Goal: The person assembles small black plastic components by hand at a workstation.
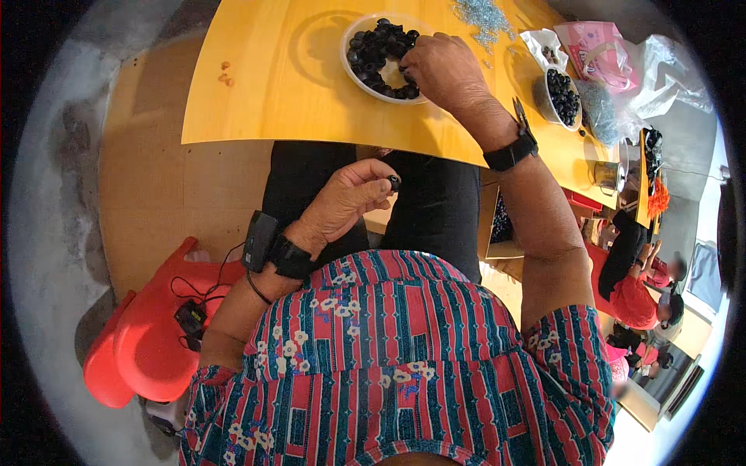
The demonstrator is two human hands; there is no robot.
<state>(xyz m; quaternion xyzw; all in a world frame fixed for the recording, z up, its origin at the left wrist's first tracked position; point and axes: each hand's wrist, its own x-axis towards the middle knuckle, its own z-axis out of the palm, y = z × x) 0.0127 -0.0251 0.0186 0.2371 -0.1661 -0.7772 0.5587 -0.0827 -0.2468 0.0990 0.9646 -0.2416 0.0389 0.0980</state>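
My left hand (350,203) is in front of the table edge, above my lap. Its thumb and fingertips pinch a small round black piece (394,183). My right hand (447,71) reaches over a clear round plastic bowl (347,68) on the yellow table. Its fingers are curled together at the bowl's right side, against the black pieces; whether they hold one is hidden. Many small black round pieces (371,48) lie in a ring in the bowl, with the pale bottom showing in the middle.
A second tub (542,97) of black pieces (562,95) stands to the right, near a white tray (536,40) and pink bag (597,54). Clear bits (483,19) lie at the back. A dark pointed tool (521,115) is beside my right wrist. Red chairs (167,334) stand left.
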